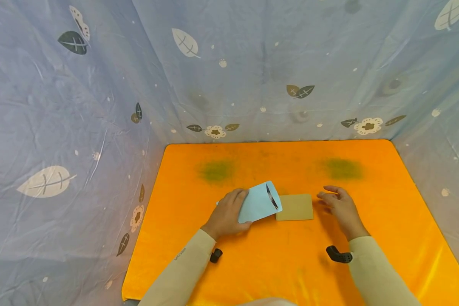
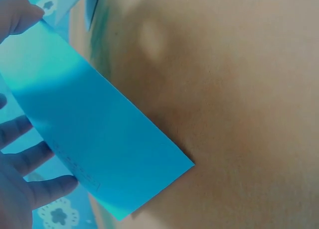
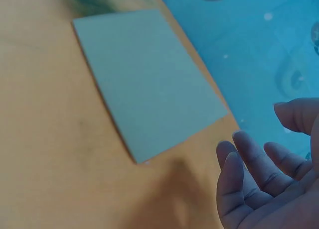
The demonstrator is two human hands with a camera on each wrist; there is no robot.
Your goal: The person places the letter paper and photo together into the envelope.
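My left hand (image 1: 229,214) grips a light blue envelope (image 1: 259,202) and holds it tilted, its open mouth facing right. In the left wrist view the envelope (image 2: 94,134) slants between my thumb and my fingers (image 2: 30,154). A tan card (image 1: 295,207) lies flat on the orange mat (image 1: 290,263), just right of the envelope's mouth. My right hand (image 1: 338,206) hovers open at the card's right edge, not touching it. The right wrist view shows the card (image 3: 149,84) flat on the mat and relaxed fingers (image 3: 249,169) a little apart from it.
Two dark green smudges (image 1: 216,171) (image 1: 342,168) mark the mat's far half. Blue leaf-patterned cloth (image 1: 80,127) walls the mat on the left, back and right. Black wrist camera mounts (image 1: 338,255) show under both sleeves.
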